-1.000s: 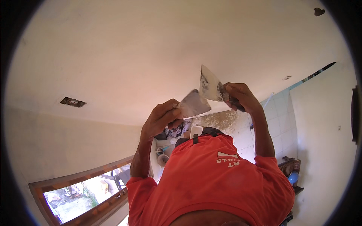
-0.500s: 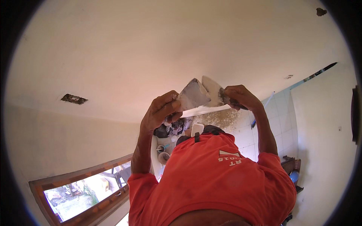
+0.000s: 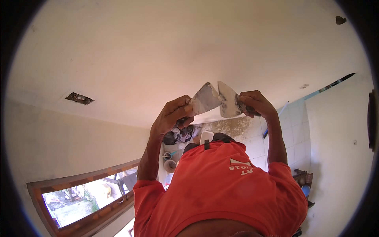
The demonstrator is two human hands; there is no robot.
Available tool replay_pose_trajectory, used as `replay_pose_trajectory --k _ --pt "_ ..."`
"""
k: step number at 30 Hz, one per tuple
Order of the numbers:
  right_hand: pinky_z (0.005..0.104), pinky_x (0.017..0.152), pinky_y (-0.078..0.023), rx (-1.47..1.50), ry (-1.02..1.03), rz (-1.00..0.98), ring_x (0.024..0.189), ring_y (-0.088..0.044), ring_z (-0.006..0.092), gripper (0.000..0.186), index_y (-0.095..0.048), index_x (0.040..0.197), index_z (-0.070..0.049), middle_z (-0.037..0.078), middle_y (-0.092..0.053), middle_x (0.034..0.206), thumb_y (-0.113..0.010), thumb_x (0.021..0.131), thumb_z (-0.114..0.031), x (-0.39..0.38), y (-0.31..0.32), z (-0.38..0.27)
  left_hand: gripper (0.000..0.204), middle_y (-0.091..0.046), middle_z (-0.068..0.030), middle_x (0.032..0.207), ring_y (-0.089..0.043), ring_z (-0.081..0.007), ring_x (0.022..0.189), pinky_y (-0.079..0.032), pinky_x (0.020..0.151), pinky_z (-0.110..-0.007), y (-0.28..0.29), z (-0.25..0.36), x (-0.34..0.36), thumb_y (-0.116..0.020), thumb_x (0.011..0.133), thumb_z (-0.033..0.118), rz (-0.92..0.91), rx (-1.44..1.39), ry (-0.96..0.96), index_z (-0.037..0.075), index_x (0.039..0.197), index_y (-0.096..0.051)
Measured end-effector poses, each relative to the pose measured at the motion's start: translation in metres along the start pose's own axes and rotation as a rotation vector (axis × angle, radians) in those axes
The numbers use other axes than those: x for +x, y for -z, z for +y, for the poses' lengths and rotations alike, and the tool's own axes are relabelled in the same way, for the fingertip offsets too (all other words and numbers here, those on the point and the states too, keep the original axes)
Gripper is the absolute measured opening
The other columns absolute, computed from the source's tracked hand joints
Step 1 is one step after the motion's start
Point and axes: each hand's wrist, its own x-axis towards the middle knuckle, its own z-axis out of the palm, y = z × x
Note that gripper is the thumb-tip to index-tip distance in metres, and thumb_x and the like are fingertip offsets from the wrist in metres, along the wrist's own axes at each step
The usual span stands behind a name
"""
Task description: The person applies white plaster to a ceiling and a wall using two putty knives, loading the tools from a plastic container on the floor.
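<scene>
In the head view, looking down from above, I saw a person in a red shirt with both arms raised toward a broad pale wall. The left hand was pinched around the base of a grey scraper, thumb on the near face and fingers curled below. Its blade slanted up and to the right, its surface smudged with pale paste. The right hand gripped a second scraper, fingers closed about its dark handle. That blade was coated pale, with dark streaks toward the grip, and leaned up and to the left. The two blades were held edge toward edge in front of the chest, their near corners so close that I could not tell whether they touched.

Below the blades lay the floor, with a crumbly patch on it and a dark and pale heap to the left. A bucket stood near that heap. A recess was cut into the wall on the left, and a small hole showed high on the right. A wood-framed window stood at lower left.
</scene>
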Motion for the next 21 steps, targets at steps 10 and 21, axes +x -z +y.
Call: replay_pose_trajectory --k 10,21 --pt "0.0215 0.036 -0.036 0.17 0.08 0.07 0.042 -0.046 0.0047 0.034 -0.056 0.076 -0.008 -0.001 -0.051 0.056 -0.051 0.102 -0.029 0.017 -0.027 -0.019 0.019 -0.047 -0.0018 0.057 -0.039 -0.0066 0.045 -0.03 0.041 -0.024 -0.003 -0.016 0.002 -0.049 0.099 0.019 -0.018 0.033 0.092 0.005 0.086 -0.05" --pt "0.0225 0.039 -0.035 0.236 0.055 0.136 0.044 -0.045 0.0059 0.033 -0.056 0.081 -0.005 0.0 -0.051 0.059 -0.047 0.104 -0.027 0.02 -0.03 -0.003 0.021 -0.05 -0.002 0.061 -0.04 -0.0065 0.048 -0.031 0.045 -0.024 -0.008 -0.016 0.002 -0.046 0.102 0.019 -0.029 -0.036 0.072 0.003 0.088 -0.049"
